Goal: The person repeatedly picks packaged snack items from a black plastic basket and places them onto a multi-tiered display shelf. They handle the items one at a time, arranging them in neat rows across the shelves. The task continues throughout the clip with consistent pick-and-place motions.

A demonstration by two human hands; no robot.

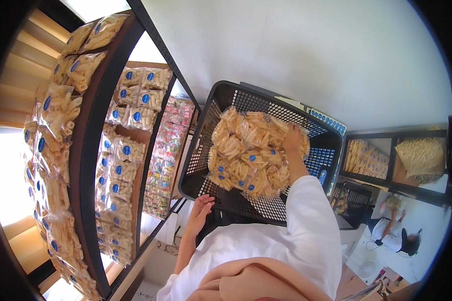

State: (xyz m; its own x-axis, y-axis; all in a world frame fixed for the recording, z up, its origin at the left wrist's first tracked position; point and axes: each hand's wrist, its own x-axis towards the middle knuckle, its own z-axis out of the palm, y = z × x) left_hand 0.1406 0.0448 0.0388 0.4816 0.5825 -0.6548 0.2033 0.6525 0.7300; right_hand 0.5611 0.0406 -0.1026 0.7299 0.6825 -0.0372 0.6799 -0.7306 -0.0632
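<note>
A large black perforated plastic basket [205, 113] stands before me, holding several clear bags of pale, stick-shaped snacks [248, 150], many with round blue stickers. Inside it, my right hand [293, 138] reaches down onto the bags at the right side of the pile. Its fingertips are partly hidden among the plastic, so whether it grips a bag does not show. My left hand [202, 211] is at the basket's near left rim, fingers loosely bent and apart, with nothing in it.
Along the left, a dark-framed rack [94, 94] carries rows of bagged snacks [122, 169]; colourful packets [165, 150] fill a farther shelf. A white wall [286, 45] rises beyond the basket. To the right are a shelf with more bags [366, 158], another black basket [356, 207] and a person [391, 235].
</note>
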